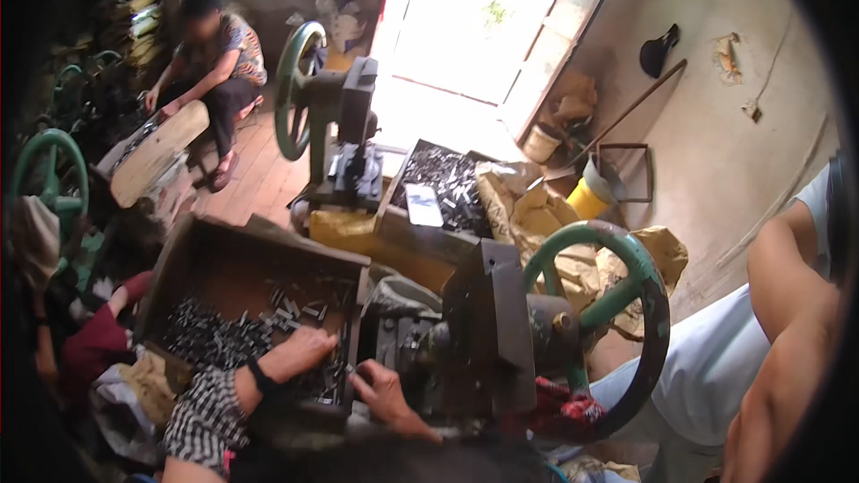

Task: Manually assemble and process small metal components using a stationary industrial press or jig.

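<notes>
A wooden box (253, 253) holds a heap of small dark and silvery metal pieces (210, 329). My left hand (304, 349), below a black wristband and a checkered sleeve, is over the box's right side. Its fingers are curled closed, and what they hold, if anything, is hidden. Just outside the box's right edge, my right hand (386, 394) pinches a small shiny metal piece (351, 370) between thumb and fingertips. Close by on the right stands a hand press (488, 331) with a dark block-shaped head and a green handwheel (637, 282).
Beyond is another press (344, 98), beside a tray of metal pieces (443, 174) with a phone-like slab (423, 205) on it. A co-worker (224, 63) sits at the far left. Another person's bare arm (787, 331) is at the right. Brown paper sacks (528, 206) lie behind the near handwheel.
</notes>
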Demonstrator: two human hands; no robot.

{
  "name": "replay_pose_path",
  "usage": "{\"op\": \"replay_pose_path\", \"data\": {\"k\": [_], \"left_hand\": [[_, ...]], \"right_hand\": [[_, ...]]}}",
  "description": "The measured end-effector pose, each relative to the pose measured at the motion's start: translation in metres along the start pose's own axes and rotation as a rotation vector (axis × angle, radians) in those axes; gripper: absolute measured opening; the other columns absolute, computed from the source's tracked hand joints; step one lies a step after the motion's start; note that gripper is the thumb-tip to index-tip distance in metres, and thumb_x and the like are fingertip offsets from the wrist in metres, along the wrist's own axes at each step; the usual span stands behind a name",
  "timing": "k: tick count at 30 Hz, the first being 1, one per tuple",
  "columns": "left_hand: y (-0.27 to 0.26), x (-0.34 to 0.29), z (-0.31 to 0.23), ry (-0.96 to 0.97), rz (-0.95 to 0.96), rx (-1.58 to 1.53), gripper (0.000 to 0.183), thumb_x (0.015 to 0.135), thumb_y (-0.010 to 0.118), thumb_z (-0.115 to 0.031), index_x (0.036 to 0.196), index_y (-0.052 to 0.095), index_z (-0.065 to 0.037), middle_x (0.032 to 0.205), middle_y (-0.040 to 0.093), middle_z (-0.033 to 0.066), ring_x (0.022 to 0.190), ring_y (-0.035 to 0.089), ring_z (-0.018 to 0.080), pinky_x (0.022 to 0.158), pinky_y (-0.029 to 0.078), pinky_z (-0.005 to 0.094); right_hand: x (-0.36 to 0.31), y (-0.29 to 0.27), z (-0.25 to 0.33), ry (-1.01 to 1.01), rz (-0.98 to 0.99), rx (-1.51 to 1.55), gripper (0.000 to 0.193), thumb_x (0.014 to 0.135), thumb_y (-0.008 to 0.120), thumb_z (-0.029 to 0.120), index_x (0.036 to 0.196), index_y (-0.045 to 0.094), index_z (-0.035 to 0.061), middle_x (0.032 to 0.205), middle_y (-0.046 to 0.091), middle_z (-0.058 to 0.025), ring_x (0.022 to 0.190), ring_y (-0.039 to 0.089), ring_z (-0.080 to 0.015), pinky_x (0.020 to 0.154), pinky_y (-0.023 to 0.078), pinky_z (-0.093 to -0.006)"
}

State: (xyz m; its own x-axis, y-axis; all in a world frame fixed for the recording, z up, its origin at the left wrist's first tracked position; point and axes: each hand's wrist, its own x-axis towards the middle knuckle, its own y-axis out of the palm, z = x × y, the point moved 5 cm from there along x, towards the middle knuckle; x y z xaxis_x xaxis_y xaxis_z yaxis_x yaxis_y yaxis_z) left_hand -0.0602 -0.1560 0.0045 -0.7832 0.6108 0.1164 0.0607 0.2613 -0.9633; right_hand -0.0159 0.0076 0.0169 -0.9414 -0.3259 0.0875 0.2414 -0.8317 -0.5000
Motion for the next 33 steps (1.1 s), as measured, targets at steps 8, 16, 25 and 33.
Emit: {"op": "replay_pose_path", "data": {"k": [8,16,25,33], "left_hand": [[-0.049,-0.021,0.015,-0.252,-0.111,-0.555,0.011,0.074,0.062,-0.012,0.079,0.057,-0.003,0.071,0.059,0.0172,0.067,0.061,0.0321,0.058,0.048,0.0373],[-0.046,-0.051,0.0,-0.526,0.065,-1.312,0.018,0.083,0.06,-0.015,0.092,0.057,-0.001,0.062,0.048,-0.0042,0.051,0.042,0.0009,0.042,0.03,0.0186],[-0.019,-0.073,-0.013,-0.51,0.073,-1.359,0.022,0.078,0.066,-0.019,0.089,0.061,0.0,0.072,0.059,0.0018,0.069,0.053,0.0079,0.06,0.044,0.0268],[-0.017,-0.062,0.002,-0.513,-0.002,-1.306,0.027,0.08,0.063,-0.024,0.096,0.063,-0.003,0.066,0.058,0.0013,0.054,0.054,0.0078,0.045,0.045,0.0241]], "right_hand": [[0.021,0.016,0.011,-0.001,-0.02,0.201,0.011,0.081,0.061,0.009,0.082,0.058,-0.0008,0.069,0.056,-0.0106,0.058,0.056,-0.0173,0.054,0.044,-0.03],[0.025,0.03,0.006,0.258,0.033,0.491,0.01,0.083,0.061,0.008,0.085,0.059,-0.0016,0.065,0.059,-0.0023,0.056,0.051,-0.0053,0.05,0.042,-0.0222],[0.002,0.035,0.025,0.262,0.069,0.567,0.008,0.086,0.059,0.007,0.091,0.059,0.0009,0.067,0.055,0.0013,0.051,0.05,-0.0046,0.044,0.039,-0.0189],[0.007,0.046,0.021,0.306,0.0,0.673,0.012,0.086,0.062,0.013,0.091,0.059,0.0029,0.073,0.056,0.0006,0.058,0.051,-0.0051,0.049,0.041,-0.0192]]}}
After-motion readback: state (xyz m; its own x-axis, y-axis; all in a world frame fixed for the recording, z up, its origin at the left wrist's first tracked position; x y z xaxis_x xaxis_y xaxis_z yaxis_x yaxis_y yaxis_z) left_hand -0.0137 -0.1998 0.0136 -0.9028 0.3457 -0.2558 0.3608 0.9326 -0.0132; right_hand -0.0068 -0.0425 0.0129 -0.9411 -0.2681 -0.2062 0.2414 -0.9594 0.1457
